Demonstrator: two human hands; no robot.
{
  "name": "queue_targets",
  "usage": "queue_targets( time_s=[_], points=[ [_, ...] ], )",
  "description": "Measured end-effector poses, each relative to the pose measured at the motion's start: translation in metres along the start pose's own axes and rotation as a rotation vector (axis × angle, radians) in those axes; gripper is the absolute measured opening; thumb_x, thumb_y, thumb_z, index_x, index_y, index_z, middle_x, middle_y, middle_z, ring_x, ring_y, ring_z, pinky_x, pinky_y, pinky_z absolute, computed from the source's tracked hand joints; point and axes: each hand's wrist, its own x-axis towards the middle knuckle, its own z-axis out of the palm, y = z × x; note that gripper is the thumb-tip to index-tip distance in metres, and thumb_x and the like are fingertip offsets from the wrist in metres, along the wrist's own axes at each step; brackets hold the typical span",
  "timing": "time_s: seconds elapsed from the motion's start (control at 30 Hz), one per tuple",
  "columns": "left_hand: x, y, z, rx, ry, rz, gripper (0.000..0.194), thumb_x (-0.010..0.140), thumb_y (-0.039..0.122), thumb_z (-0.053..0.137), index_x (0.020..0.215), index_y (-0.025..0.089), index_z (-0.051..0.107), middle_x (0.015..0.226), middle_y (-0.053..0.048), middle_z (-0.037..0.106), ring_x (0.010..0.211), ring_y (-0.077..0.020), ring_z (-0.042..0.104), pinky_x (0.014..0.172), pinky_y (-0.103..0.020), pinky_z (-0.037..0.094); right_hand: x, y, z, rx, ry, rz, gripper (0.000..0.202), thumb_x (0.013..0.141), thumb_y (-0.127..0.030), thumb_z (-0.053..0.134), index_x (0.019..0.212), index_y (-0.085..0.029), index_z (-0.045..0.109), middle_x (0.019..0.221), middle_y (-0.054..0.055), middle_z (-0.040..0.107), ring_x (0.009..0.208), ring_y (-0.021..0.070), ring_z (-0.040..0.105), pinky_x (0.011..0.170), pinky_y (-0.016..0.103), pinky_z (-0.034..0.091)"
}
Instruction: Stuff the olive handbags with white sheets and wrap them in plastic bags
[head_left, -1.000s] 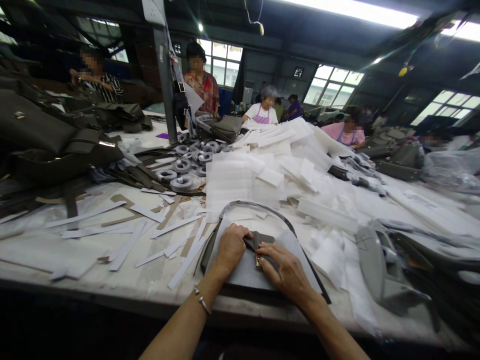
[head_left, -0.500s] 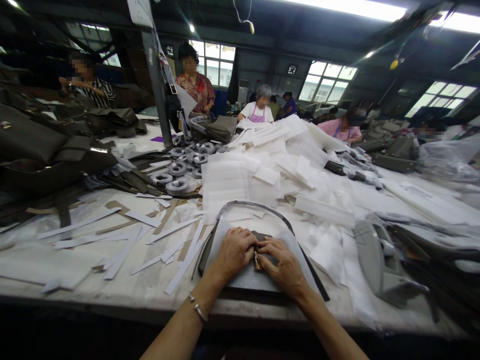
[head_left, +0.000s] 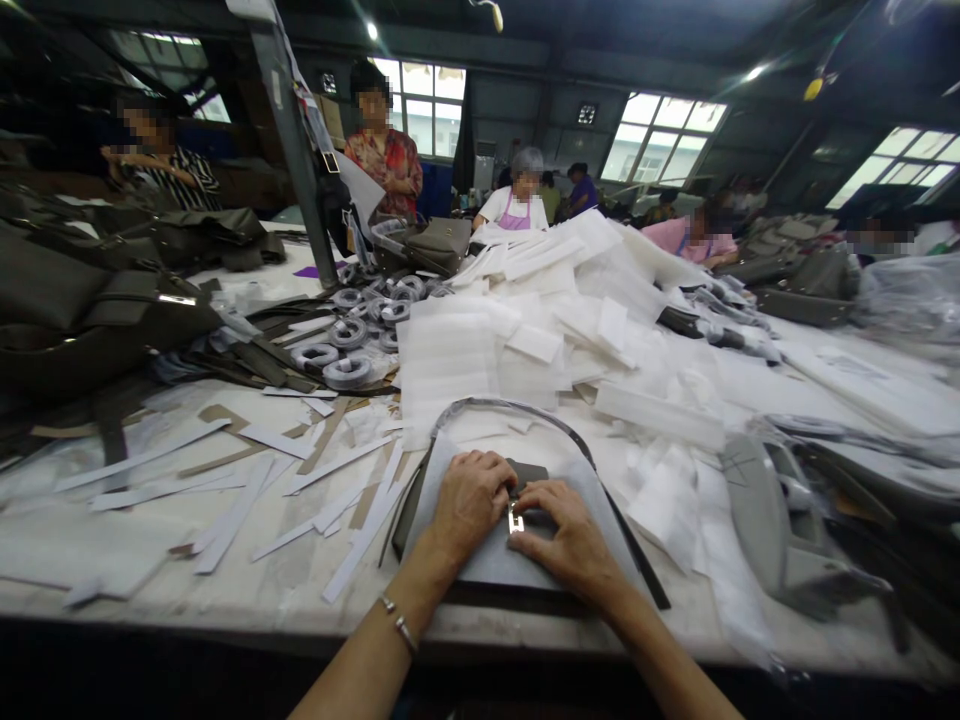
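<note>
A dark handbag (head_left: 409,520) lies in front of me at the table edge, a pale sheet (head_left: 480,568) over its front and its handle (head_left: 517,404) arched away from me. A shiny metal clasp (head_left: 515,520) sits at the middle, below a dark tab (head_left: 529,472). Around the clasp's right side, the thumb and forefinger of my right hand (head_left: 566,535) grip its lower and upper ends. My left hand (head_left: 471,500) lies on the sheet with bent fingers, their tips at the clasp's upper left; what they hold is hidden.
Paper strips (head_left: 232,510) litter the table at left. Beyond the bag rises a heap of white foam sheets (head_left: 450,350), beside coiled straps (head_left: 349,372). A grey tape dispenser (head_left: 757,510) stands at right. Dark bags (head_left: 97,310) are piled far left. Several co-workers are behind the table.
My right thumb has drawn down and away from the clasp's middle, so the bright metal face shows more. My left hand has barely moved. The view has shifted slightly.
</note>
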Motion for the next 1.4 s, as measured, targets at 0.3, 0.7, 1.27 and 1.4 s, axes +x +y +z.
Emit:
queue_targets(
  time_s=[0.3,0.7,1.27,1.4],
  points=[
    [-0.001,0.000,0.001,-0.052,0.040,0.036,0.019,0.084,0.006,0.061,0.092,0.022,0.067,0.106,-0.003,0.068,0.104,-0.0207,0.058,0.094,-0.038,0.040,0.000,-0.003,-0.001,0.058,0.018,0.037,0.029,0.074,-0.020,0.077,0.101,-0.025,0.068,0.102,0.003,0.068,0.102,0.0245,0.058,0.091,0.041,0.046],
    [-0.001,-0.001,-0.004,-0.176,-0.055,0.056,0.020,0.085,0.008,0.056,0.089,0.020,0.072,0.090,-0.002,0.071,0.085,-0.0158,0.065,0.080,-0.025,0.050,-0.007,0.005,0.006,0.053,0.107,-0.016,0.022,0.081,-0.025,0.074,0.102,-0.025,0.070,0.100,0.005,0.072,0.098,0.0254,0.061,0.089,0.042,0.048],
    [-0.033,0.008,-0.018,-0.111,-0.324,0.212,0.028,0.097,0.019,0.050,0.121,0.021,0.064,0.129,-0.007,0.064,0.120,-0.0204,0.060,0.113,-0.047,0.036,-0.006,-0.007,-0.007,0.113,-0.106,0.239,0.008,0.079,-0.031,0.071,0.080,-0.023,0.074,0.084,0.002,0.072,0.088,0.0223,0.060,0.083,0.034,0.044],
    [-0.051,0.013,-0.021,-0.141,-0.216,0.236,0.028,0.094,0.018,0.054,0.121,0.019,0.061,0.126,-0.007,0.066,0.115,-0.0189,0.062,0.109,-0.037,0.042,-0.009,-0.011,-0.004,-0.008,-0.064,0.186,0.010,0.081,-0.031,0.069,0.077,-0.021,0.069,0.081,0.002,0.069,0.085,0.0219,0.060,0.080,0.034,0.044]
  ],
)
